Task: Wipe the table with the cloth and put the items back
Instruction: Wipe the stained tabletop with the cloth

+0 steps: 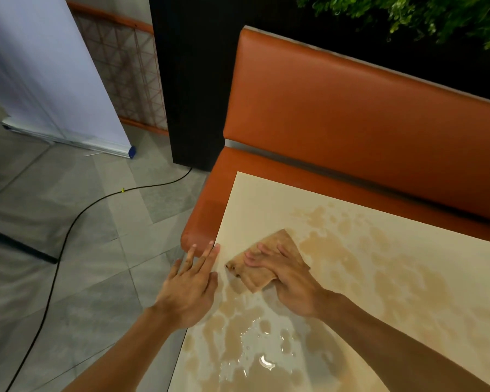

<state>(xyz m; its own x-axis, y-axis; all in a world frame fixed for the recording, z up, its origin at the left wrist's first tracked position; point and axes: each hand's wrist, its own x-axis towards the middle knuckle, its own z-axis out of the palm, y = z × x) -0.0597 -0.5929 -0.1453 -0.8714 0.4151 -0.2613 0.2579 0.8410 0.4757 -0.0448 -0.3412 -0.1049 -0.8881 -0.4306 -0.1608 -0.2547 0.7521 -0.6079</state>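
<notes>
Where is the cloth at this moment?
In the head view, the crumpled tan cloth lies on the cream table near its left edge, pressed flat under the right hand, with the left hand beside it at the edge.

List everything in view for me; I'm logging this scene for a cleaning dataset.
Table: one, cream, lower right.
Spill: brownish wet patches, over the table.
Cloth: one, tan, near the table's left edge.
Bench seat: one, orange, behind the table.
Cable: one, black, across the grey floor.
Banner stand: one, white, upper left.
Plant: green, top right.
Left hand: flat, open, at the table's edge.
Right hand: pressing the cloth.
</notes>
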